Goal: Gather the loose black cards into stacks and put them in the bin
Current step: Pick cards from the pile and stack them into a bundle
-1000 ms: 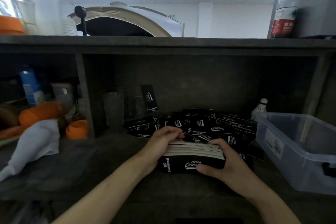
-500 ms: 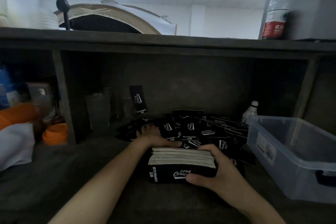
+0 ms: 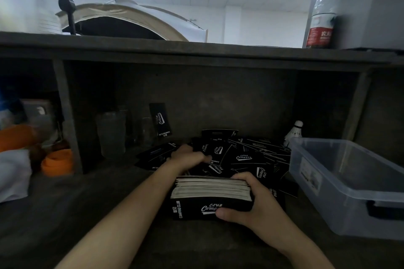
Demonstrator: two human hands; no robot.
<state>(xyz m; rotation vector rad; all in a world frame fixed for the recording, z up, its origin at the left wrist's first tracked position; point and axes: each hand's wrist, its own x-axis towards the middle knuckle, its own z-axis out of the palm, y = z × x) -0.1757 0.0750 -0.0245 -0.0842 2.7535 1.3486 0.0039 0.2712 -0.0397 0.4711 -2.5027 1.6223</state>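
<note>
A thick stack of black cards [image 3: 196, 207] with white edges stands on the dark desk in front of me. My right hand [image 3: 249, 207] grips its right end, thumb on the printed front and fingers over the top. Behind it lies a loose pile of black cards [image 3: 247, 155]. My left hand [image 3: 188, 157] reaches into the pile's left part with curled fingers on the cards there; whether it holds any I cannot tell. A clear plastic bin [image 3: 349, 183] stands at the right, nothing visible inside it.
One black card [image 3: 160, 120] leans upright against the back wall beside clear cups [image 3: 111, 133]. A shuttlecock [image 3: 294, 133] stands behind the bin. An orange cup [image 3: 58, 165] and white cloth [image 3: 13, 174] lie left of the shelf divider. A bottle [image 3: 321, 11] stands on the shelf above.
My left hand has left the stack's left end and reached back into the loose pile. My right hand keeps hold of the stack. The view has shifted slightly right.
</note>
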